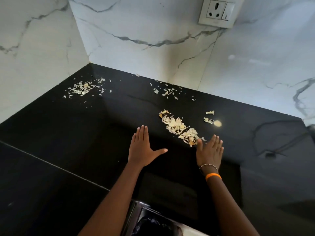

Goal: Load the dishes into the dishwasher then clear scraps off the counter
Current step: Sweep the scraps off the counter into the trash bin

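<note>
scraps (180, 129): dry, light, flaky peel on desk (85, 133), by your right hand (210, 149) | won't pinch up, sweep with palm edge | both grips flat, empty; left hand (142, 148) apart | bin (150, 222) below edge

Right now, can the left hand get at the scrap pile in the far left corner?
Probably yes. The left hand lies flat and open on the counter, holding nothing, and only bare black surface shows between it and the corner pile. It would need a long forward stretch, though.
</note>
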